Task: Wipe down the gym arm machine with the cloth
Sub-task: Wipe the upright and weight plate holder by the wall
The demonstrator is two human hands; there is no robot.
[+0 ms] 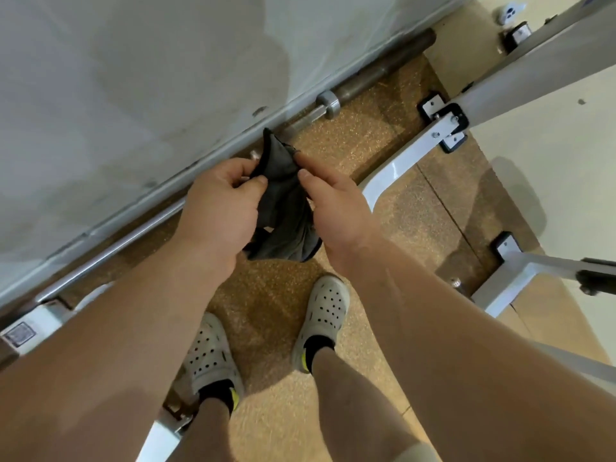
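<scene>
A dark grey cloth [283, 208] hangs bunched between my two hands, above the speckled floor. My left hand [220, 208] grips its left side with curled fingers and thumb. My right hand [336, 208] pinches its right edge between thumb and fingers. The white steel frame of the gym machine [413, 145] runs diagonally to the right of my hands, bolted through black brackets; another white leg [513, 278] stands at the right. Neither hand touches the frame.
A steel barbell [333, 105] lies on the floor along the grey wall [133, 78]. My feet in white perforated clogs [326, 315] stand on brown speckled rubber flooring. More white frame parts sit at the lower left [36, 321].
</scene>
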